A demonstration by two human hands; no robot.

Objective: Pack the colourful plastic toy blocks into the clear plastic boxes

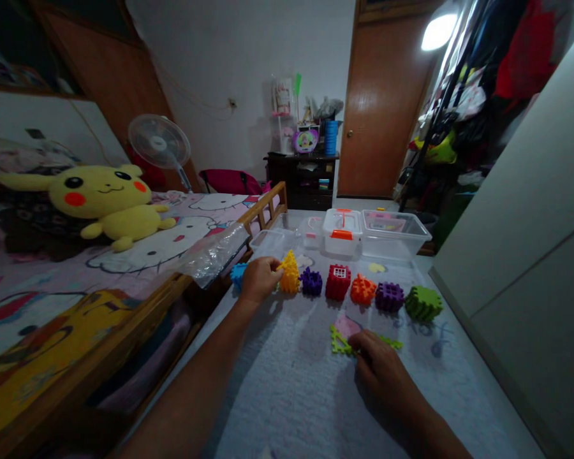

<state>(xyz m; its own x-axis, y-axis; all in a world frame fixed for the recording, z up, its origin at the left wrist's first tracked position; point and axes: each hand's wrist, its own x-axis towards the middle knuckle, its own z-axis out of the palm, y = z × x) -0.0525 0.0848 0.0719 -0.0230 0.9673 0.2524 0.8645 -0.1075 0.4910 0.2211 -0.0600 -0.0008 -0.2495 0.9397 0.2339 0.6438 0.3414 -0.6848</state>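
My left hand (261,278) grips the side of a yellow cone-shaped interlocking toy block (289,274). A blue toy block (238,275) sits just behind that hand, partly hidden. My right hand (377,363) is curled over a flat green triangular toy frame (340,342), which sticks out on both sides of the fingers. A pink piece (345,326) lies against it. A row of blocks stands on the white blanket: purple (310,282), a red house-shaped one (338,282), orange (362,289), purple (389,296) and green (423,303).
Plastic storage boxes, one with an orange handle (342,232), and a clear tray (272,243) stand behind the row. A crumpled plastic bag (214,256) lies on the wooden bed rail (263,205). On the left is a bed with a yellow plush toy (95,199); a pale wardrobe panel (521,306) stands on the right.
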